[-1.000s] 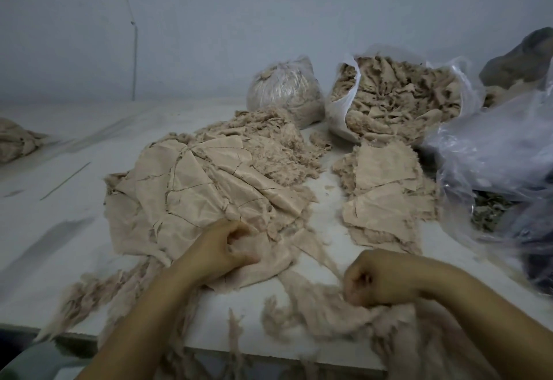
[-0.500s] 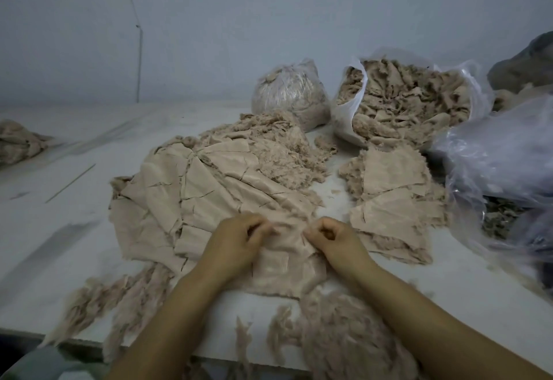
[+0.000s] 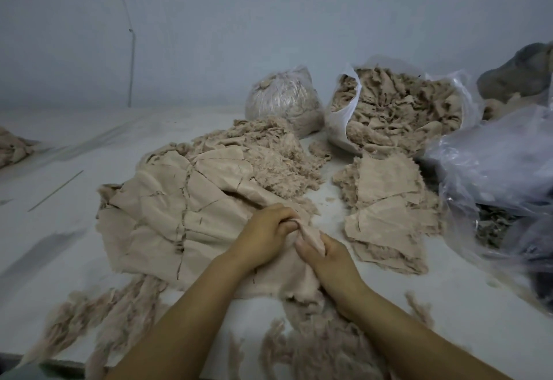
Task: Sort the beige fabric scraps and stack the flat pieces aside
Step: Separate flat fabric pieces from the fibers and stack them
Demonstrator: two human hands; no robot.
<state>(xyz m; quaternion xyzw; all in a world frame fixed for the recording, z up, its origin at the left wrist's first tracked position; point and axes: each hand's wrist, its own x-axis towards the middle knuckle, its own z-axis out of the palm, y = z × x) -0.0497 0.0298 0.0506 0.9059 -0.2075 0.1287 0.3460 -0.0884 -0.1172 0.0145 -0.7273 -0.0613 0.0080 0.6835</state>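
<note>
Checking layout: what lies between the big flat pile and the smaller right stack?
Head view: bare table with a few lint bits between pile and stack.

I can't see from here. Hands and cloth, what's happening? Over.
Left hand and right hand both pinching one beige scrap. Flat stack waits right. Nothing blocking.

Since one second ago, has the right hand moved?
Yes. The right hand left the table's near edge and went left and forward, meeting the left hand.
</note>
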